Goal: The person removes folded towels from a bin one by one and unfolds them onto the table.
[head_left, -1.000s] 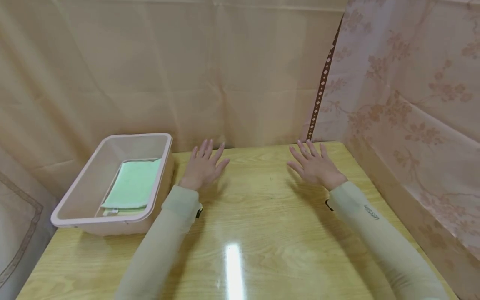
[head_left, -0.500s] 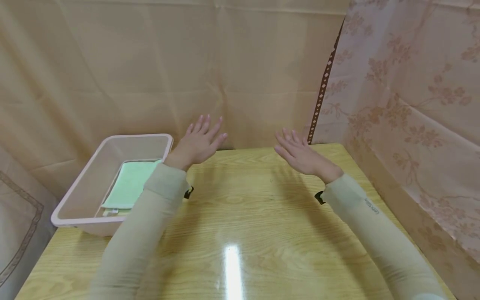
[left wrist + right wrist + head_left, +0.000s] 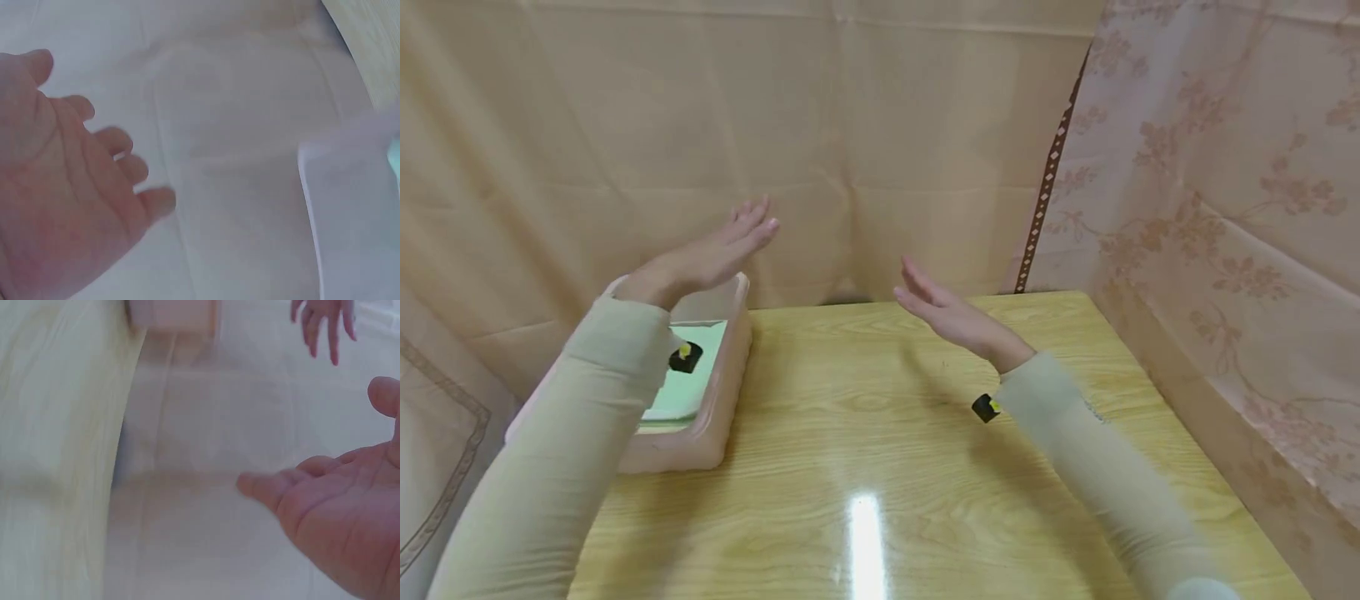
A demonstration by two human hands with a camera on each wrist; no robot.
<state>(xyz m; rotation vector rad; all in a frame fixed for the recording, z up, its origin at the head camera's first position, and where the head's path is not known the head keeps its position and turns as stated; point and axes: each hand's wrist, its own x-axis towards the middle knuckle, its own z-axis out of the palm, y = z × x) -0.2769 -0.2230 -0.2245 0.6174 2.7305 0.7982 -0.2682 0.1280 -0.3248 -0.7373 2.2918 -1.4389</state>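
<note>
My left hand (image 3: 711,250) is raised over the far side of a pale pink plastic basin (image 3: 730,375), fingers extended and holding nothing. Inside the basin lies a folded light green cloth (image 3: 703,379), partly hidden by my left sleeve and the black wrist camera. My right hand (image 3: 958,317) hovers over the far middle of the wooden table (image 3: 850,417), its fingers straight and its palm turned to the left. In the left wrist view, the palm of my left hand (image 3: 69,181) shows bare, with the basin's rim (image 3: 306,187) off to the right.
A beige curtain (image 3: 925,150) hangs right behind the table's far edge. On the right, a pinkish floral curtain (image 3: 1225,250) runs along the table's side. A strip of light (image 3: 867,542) reflects off the near tabletop.
Both hands have risen off the table and shifted left, turning onto their sides. The left hand has come over the basin, and its arm now covers much of it. The basin has stayed put.
</note>
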